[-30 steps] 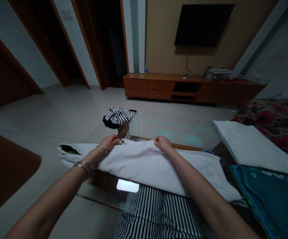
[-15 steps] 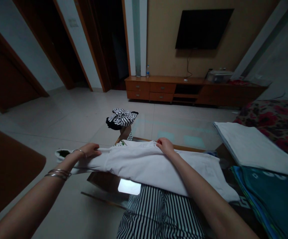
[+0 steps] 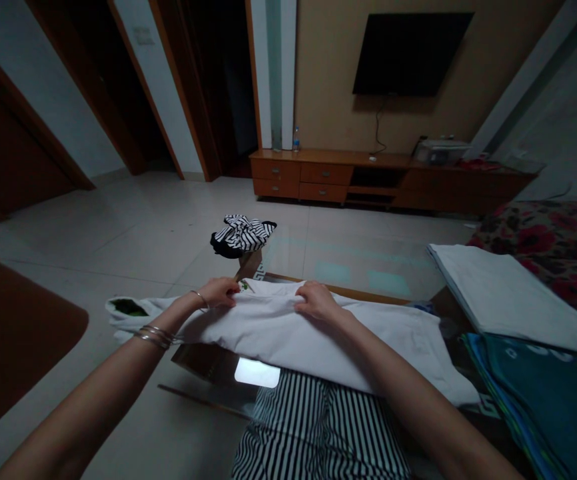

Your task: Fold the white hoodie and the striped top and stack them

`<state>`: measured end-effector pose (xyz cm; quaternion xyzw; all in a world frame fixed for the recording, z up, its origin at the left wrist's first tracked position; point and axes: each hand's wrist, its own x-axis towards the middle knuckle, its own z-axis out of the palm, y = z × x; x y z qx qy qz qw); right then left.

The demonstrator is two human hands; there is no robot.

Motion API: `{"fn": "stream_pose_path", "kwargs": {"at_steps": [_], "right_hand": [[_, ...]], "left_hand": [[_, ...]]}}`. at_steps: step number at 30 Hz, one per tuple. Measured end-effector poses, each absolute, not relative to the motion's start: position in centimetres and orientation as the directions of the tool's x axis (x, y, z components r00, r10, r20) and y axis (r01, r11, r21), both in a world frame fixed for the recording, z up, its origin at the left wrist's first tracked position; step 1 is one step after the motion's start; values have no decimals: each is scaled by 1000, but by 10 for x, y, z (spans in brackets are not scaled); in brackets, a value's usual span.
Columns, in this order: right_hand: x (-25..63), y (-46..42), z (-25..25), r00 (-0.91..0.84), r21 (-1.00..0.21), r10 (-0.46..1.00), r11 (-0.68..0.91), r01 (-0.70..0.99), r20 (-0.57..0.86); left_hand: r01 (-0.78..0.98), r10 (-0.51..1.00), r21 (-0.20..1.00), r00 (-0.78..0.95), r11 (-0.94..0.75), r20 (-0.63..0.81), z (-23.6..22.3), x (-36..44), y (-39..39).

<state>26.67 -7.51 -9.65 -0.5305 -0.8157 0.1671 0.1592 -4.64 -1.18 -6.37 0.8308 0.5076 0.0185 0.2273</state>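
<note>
The long white cloth garment [image 3: 278, 327] lies sideways over the glass-topped desk [image 3: 358, 294], directly beneath the fingers of both hands; the left hand [image 3: 218, 293] has its fingers curled onto the garment's far edge, just beside a small green printed patch [image 3: 244, 285]; whether they pinch the cloth, I cannot tell; the right hand [image 3: 318, 301], bent inward, pinches a fold of the far edge between thumb and fingers; the garment extends left and right past both hands; a black-and-white patterned cloth bundle [image 3: 243, 235] sits beyond the left hand; folded white fabric [image 3: 508, 287] and folded teal fabric [image 3: 553, 393] lie at right.
</note>
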Motion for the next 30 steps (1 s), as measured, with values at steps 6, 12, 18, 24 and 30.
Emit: {"fn": "stream_pose_path", "kwargs": {"at_steps": [6, 12, 18, 24, 30], "right_hand": [[282, -67, -99, -348, -768, 937, 253, 588, 43], [296, -44, -101, -270, -823, 962, 180, 539, 33], [297, -27, -118, -220, -787, 975, 140, 601, 5], [286, -26, -115, -212, -769, 977, 118, 628, -23], [281, -30, -113, -211, -712, 975, 99, 695, -70]], "left_hand": [[721, 815, 652, 511, -234, -272, -43, -60, -13], [689, 868, 719, 407, -88, -284, -56, -60, 2], [689, 909, 723, 335, -57, -247, -88, -56, 14], [785, 859, 577, 440, -228, -260, -87, -49, 16], [640, 787, 559, 615, -527, 38, -72, -30, 7]]}}
